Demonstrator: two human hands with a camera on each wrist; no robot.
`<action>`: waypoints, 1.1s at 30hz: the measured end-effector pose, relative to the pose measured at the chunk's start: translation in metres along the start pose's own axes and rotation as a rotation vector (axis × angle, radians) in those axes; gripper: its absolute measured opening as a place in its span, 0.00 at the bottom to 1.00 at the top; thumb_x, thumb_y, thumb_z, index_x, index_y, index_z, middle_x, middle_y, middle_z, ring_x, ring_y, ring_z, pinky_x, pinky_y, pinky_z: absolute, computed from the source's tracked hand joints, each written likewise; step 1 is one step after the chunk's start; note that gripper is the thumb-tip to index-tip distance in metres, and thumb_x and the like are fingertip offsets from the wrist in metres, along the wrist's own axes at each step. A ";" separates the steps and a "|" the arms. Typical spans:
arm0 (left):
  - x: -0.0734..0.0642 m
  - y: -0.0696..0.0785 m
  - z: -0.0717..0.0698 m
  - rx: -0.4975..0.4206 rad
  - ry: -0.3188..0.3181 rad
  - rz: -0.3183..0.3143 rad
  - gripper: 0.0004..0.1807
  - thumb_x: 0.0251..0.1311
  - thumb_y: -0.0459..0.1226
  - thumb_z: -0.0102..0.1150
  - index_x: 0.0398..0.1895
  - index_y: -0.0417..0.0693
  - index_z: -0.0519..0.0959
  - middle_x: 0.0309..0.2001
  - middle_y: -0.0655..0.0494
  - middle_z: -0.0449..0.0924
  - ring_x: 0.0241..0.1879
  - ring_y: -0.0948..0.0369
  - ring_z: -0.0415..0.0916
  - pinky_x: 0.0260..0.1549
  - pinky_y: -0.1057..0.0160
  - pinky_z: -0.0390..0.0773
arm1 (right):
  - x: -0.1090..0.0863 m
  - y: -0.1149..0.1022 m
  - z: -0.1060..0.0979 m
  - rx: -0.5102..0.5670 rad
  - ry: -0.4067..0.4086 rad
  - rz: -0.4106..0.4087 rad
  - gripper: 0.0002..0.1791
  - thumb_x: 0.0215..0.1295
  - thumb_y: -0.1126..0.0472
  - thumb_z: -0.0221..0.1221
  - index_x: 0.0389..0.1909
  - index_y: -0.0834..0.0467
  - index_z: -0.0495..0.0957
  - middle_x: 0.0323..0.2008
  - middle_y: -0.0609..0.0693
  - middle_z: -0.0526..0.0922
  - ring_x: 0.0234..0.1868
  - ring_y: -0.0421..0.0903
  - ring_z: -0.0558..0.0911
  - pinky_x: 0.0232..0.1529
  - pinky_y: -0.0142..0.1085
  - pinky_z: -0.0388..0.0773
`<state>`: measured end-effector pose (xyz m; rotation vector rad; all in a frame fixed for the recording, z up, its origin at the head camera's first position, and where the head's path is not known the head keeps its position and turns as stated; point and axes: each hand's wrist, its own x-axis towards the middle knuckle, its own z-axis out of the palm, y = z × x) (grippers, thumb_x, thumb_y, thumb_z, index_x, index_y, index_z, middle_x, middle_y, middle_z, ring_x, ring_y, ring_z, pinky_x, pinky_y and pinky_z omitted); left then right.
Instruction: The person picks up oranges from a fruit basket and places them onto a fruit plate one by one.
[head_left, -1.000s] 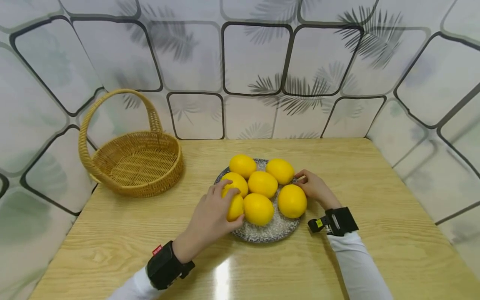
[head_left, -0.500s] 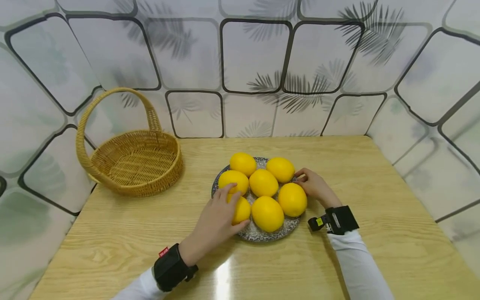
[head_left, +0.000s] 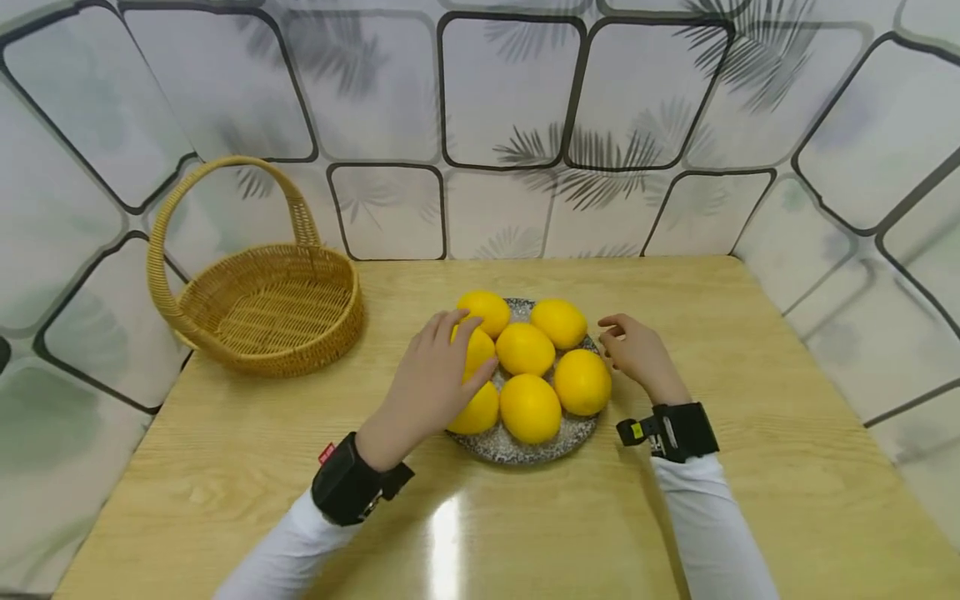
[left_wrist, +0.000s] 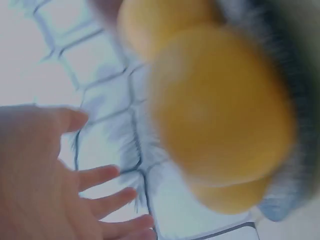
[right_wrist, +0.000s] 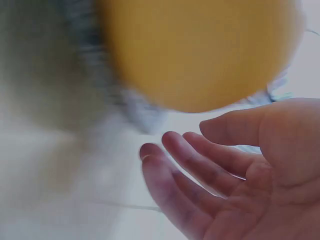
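Several yellow lemons lie on a round speckled grey plate (head_left: 517, 452) in the head view. My left hand (head_left: 427, 379) is over the plate's left side with fingers spread, partly covering the left-middle lemon (head_left: 478, 354) and the front-left lemon (head_left: 477, 413). In the left wrist view its fingers (left_wrist: 102, 176) are extended and apart from a large blurred lemon (left_wrist: 220, 105). Just off the plate's right rim, my right hand (head_left: 641, 357) has loosely bent fingers holding nothing. It is nearest the right-hand lemon (head_left: 582, 382); the right wrist view shows a lemon (right_wrist: 200, 50) above those fingers.
A wicker basket (head_left: 348, 321) with a tall arched handle stands at the left back of the wooden table (head_left: 525, 533), with nothing in it. Patterned wall covering (head_left: 502, 100) rises behind the table and along its sides.
My left hand pushed the front lemons rightward, then let go of the front-left one and shifted up toward the left-middle lemon. My right hand has come away from the plate's rim.
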<state>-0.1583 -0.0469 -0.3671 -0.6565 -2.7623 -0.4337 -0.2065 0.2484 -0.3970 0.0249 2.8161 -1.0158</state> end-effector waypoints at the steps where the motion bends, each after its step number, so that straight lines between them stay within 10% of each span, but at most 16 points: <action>1: 0.006 0.000 -0.003 -0.005 -0.007 -0.018 0.33 0.68 0.55 0.46 0.68 0.44 0.64 0.66 0.40 0.67 0.66 0.44 0.63 0.63 0.42 0.72 | -0.004 -0.005 -0.004 -0.006 0.027 -0.013 0.25 0.75 0.58 0.42 0.68 0.65 0.64 0.59 0.72 0.74 0.53 0.64 0.77 0.49 0.55 0.79; 13: 0.046 0.014 0.014 0.063 -0.154 -0.307 0.41 0.68 0.60 0.38 0.78 0.54 0.47 0.78 0.43 0.47 0.75 0.38 0.37 0.75 0.39 0.47 | -0.028 -0.068 0.022 -0.349 0.329 -0.182 0.34 0.75 0.42 0.39 0.75 0.56 0.54 0.72 0.65 0.61 0.73 0.66 0.53 0.73 0.61 0.56; 22: 0.044 0.021 0.042 0.145 -0.161 -0.287 0.40 0.67 0.64 0.34 0.79 0.61 0.45 0.79 0.47 0.45 0.76 0.39 0.33 0.74 0.34 0.43 | -0.024 -0.078 0.063 -0.436 0.272 -0.171 0.35 0.73 0.40 0.40 0.77 0.47 0.52 0.77 0.56 0.54 0.77 0.61 0.43 0.75 0.63 0.46; 33: 0.042 0.017 0.039 0.107 -0.210 -0.333 0.40 0.68 0.64 0.30 0.79 0.62 0.43 0.80 0.47 0.41 0.76 0.40 0.30 0.74 0.34 0.39 | -0.026 -0.075 0.065 -0.438 0.252 -0.161 0.34 0.73 0.40 0.41 0.77 0.47 0.51 0.77 0.56 0.53 0.77 0.61 0.43 0.75 0.64 0.45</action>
